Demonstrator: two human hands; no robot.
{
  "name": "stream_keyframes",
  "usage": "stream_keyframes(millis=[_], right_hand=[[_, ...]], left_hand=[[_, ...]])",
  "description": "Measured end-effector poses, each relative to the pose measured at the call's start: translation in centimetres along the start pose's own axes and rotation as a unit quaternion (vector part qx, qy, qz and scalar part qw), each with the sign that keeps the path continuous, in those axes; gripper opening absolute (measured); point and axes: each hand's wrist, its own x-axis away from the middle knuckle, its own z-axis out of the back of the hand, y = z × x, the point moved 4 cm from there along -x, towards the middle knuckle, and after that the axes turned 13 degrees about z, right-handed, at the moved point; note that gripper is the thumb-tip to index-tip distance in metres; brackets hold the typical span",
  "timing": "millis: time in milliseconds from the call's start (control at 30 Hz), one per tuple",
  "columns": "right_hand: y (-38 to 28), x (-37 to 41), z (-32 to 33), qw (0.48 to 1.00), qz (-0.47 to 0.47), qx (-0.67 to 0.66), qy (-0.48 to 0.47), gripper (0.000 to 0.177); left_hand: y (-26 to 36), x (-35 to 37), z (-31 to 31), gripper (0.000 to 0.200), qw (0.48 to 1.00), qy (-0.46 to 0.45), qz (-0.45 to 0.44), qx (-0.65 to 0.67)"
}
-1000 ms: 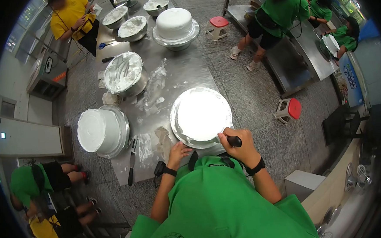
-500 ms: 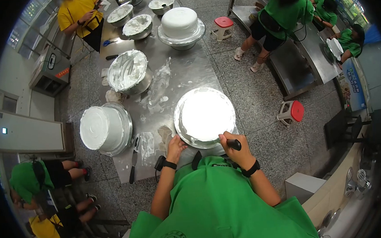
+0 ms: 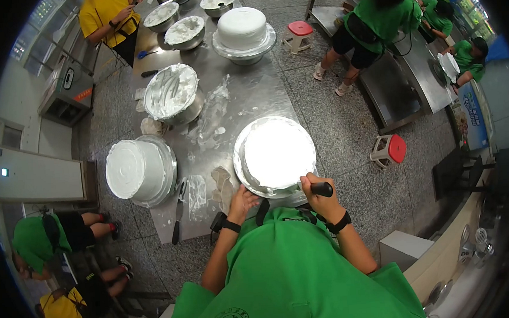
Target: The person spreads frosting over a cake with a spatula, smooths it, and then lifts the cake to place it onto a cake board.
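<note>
A cake coated in white cream [image 3: 280, 151], glaring under the light, sits on a round turntable [image 3: 246, 184] at the near edge of the steel table. My right hand [image 3: 322, 199] is closed around the black handle of an icing spatula [image 3: 321, 189]; its blade reaches along the cake's near side and is partly lost in the glare. At the turntable's near left rim, my left hand [image 3: 243, 204] has its fingers extended, seemingly touching the rim, and holds nothing. A crumpled cloth [image 3: 222, 184] lies just beyond it.
Another creamed cake [image 3: 130, 169] stands on the left, beside a second spatula [image 3: 179, 213]. A cream-smeared bowl [image 3: 175, 97] and a further white cake [image 3: 242, 30] are farther up the steel table [image 3: 250, 89]. A red-topped stool [image 3: 395, 148] stands right. Several people work around.
My right hand has shifted slightly right with the spatula, its handle now pointing further right. My left hand has slid a little right and down along the rim, its fingers straighter.
</note>
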Motion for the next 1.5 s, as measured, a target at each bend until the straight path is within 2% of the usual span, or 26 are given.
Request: stream_keyframes(millis=[100, 433, 533, 600, 667, 733, 933, 1100, 1233, 1300, 1500], right_hand=[[-0.1, 0.0, 0.2, 1.000, 0.005, 0.001, -0.007, 0.037], [0.0, 1.0, -0.2, 0.999, 0.020, -0.007, 0.037, 0.037], [0.8, 1.6, 0.4, 0.999, -0.015, -0.022, 0.034, 0.037], [2.6, 2.5, 0.5, 0.995, -0.034, -0.062, 0.076, 0.038], [4.2, 3.1, 0.9, 0.990, -0.061, -0.095, 0.080, 0.038], [6.7, 3.6, 1.4, 0.976, -0.072, -0.127, 0.160, 0.036], [12.2, 5.3, 1.5, 0.929, -0.173, -0.236, 0.227, 0.035], [13.7, 6.8, 0.6, 0.852, -0.226, -0.325, 0.343, 0.034], [14.4, 7.8, -0.2, 0.847, -0.230, -0.350, 0.328, 0.034], [14.8, 7.8, -0.7, 0.836, -0.240, -0.347, 0.351, 0.035], [14.7, 7.4, -1.3, 0.826, -0.244, -0.377, 0.341, 0.036]], left_hand=[[-0.4, 0.0, 0.0, 0.057, 0.999, -0.028, 0.002, -0.023], [-0.6, 0.0, 0.3, 0.063, 0.999, -0.029, 0.006, -0.038], [-0.6, 0.0, 0.2, 0.064, 0.998, -0.028, 0.005, -0.047], [-0.6, 0.1, 0.2, 0.064, 0.999, -0.023, 0.002, -0.045], [-0.6, 0.1, 0.1, 0.064, 0.999, -0.026, 0.001, -0.045], [-0.5, 0.1, 0.0, 0.063, 0.999, -0.029, -0.001, -0.046], [0.1, 0.9, -0.6, 0.059, 0.999, -0.028, 0.005, -0.040], [0.2, 1.4, -0.9, 0.055, 0.995, -0.063, 0.038, -0.066], [0.2, 1.7, -0.9, 0.054, 0.994, -0.053, 0.029, -0.086], [0.2, 1.7, -0.7, 0.053, 0.993, -0.046, 0.040, -0.100], [-0.3, 1.3, -0.3, 0.055, 0.994, -0.066, 0.046, -0.077]])
